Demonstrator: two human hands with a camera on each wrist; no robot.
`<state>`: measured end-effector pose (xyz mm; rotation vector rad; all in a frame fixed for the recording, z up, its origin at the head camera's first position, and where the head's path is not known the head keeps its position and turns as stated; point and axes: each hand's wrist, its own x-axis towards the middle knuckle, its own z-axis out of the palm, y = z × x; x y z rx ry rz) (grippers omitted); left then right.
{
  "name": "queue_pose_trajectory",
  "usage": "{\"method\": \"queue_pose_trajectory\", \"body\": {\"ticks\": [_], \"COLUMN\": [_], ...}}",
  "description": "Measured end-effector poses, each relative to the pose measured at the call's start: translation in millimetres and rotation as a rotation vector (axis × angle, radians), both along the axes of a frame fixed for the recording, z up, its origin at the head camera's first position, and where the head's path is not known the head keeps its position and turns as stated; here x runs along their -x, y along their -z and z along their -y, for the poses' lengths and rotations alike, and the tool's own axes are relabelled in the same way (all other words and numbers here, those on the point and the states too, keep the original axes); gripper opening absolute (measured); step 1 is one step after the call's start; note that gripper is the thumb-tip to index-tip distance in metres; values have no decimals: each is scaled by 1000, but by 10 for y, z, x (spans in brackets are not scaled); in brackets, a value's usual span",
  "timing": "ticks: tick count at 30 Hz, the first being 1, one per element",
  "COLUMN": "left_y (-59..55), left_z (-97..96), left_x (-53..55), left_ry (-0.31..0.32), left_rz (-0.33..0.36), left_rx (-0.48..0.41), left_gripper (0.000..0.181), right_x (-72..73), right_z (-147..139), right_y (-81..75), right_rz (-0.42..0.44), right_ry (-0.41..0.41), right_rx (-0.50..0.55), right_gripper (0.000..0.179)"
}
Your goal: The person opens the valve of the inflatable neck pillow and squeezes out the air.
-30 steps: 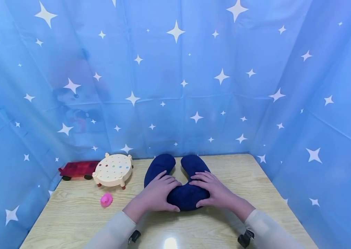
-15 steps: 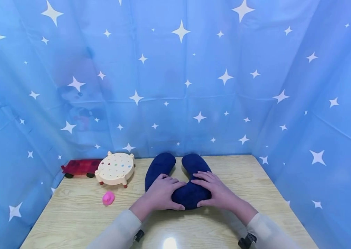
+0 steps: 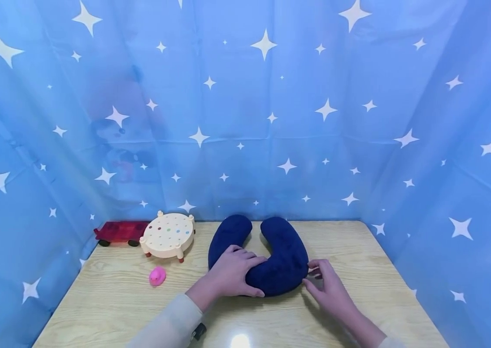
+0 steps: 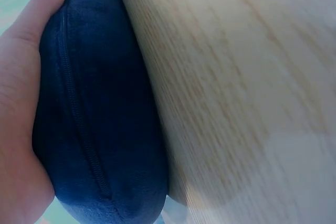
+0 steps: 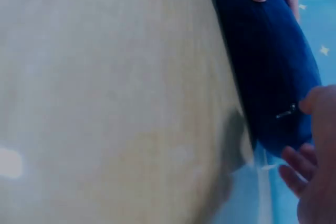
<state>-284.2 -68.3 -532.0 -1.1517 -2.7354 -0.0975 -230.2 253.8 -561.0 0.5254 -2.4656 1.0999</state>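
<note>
A dark blue U-shaped neck pillow [image 3: 282,261] lies on the table, its two ends pointing to the back curtain. My left hand [image 3: 232,273] holds the front left of its curve, thumb on the near side and fingers over the top. In the left wrist view a zipper [image 4: 79,108] runs along the pillow's side below the thumb. At the pillow's right side is my right hand [image 3: 328,287], thumb and fingers apart. Its thumb tip is right at a small metal zipper pull [image 5: 286,112] in the right wrist view, and the other fingers are loosely bent.
Left of the pillow, a round cream pegged toy stool [image 3: 168,236] stands on the wooden table [image 3: 110,299]. A red toy cart [image 3: 121,233] with black wheels sits behind it, and a pink rubber duck [image 3: 157,276] in front. A blue starry curtain [image 3: 245,106] surrounds the table.
My right hand has left the top of the pillow's curve and moved right, down to its outer right side. The left hand stays on the pillow. The head view has shifted slightly.
</note>
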Motion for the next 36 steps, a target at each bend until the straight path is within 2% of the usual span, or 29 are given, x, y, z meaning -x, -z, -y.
{"method": "queue_pose_trajectory", "body": {"ticks": [4, 7, 11, 19, 22, 29, 33, 36], "left_y": [31, 39, 15, 12, 17, 30, 16, 12], "left_z": [3, 7, 3, 0, 1, 3, 3, 6], "left_x": [15, 21, 6, 1, 3, 8, 4, 3], "left_ry": [1, 2, 1, -2, -2, -1, 1, 2], "left_rz": [-9, -13, -9, -16, -18, -23, -19, -14], "left_rx": [0, 0, 5, 10, 11, 11, 12, 8], "left_gripper": [95, 95, 95, 94, 94, 94, 95, 95], "right_x": [-72, -91, -104, -114, -113, -115, -122, -127], "right_z": [45, 95, 135, 189, 203, 237, 238, 228], "right_y": [15, 19, 29, 72, 62, 26, 29, 32], "right_rz": [195, 262, 264, 176, 185, 294, 278, 223], "right_ry": [34, 52, 65, 64, 84, 173, 176, 164], "right_rx": [105, 144, 175, 178, 178, 137, 119, 102], "right_gripper": [33, 33, 34, 36, 34, 29, 24, 25]}}
